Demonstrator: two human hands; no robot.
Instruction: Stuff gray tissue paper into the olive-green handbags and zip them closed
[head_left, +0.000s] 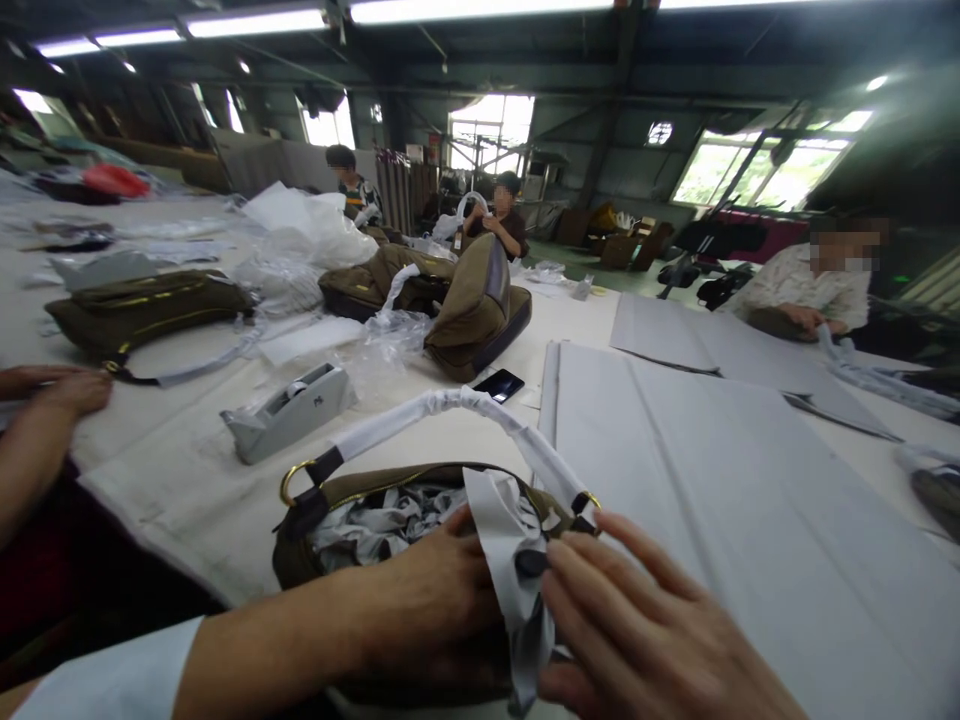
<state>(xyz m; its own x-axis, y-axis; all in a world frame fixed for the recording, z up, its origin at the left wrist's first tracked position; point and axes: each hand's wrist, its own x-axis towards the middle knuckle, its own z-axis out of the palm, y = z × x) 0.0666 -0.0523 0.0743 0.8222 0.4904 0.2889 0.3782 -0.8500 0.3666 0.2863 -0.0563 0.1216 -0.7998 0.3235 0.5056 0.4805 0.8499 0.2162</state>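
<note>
An olive-brown handbag (296, 555) lies in front of me with its zip undone, stuffed with crumpled grey-white paper (382, 520). Its handle (442, 402) is wrapped in white and stands up in an arch between gold rings. My left hand (442, 590) reaches across the bag's opening; its fingertips are hidden in the bag and behind a loose white strip of paper (499, 540). At the right end, my right hand (622, 600) rests with outstretched fingers against the strip and bag, beside a dark round piece (531, 563). Its thumb is partly hidden.
A grey tape dispenser (289, 410) and a phone (499, 385) lie beyond the bag. Further off are more handbags (469, 310) and clear plastic wrapping (300, 240). Grey cardboard sheets (720, 470) cover the right. Another person's hand (71, 395) is at left; co-workers sit around the table.
</note>
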